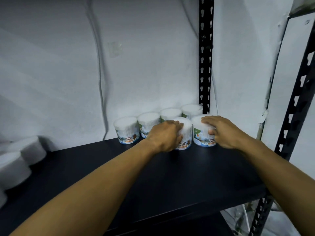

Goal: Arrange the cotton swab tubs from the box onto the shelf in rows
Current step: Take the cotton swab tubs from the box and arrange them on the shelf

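The left hand [166, 136] wraps its grip around the front-left tub [185, 133], fingers over the lid and side. The right hand [221, 131] clasps the front-right tub [202, 133] the same way, just beside it at three o'clock. Both tubs stand upright on the black shelf [153, 176], axes vertical. At twelve o'clock runs the back row [148, 122] of four tubs against the wall. The open spot in the front row lies at nine o'clock, nearer the left hand.
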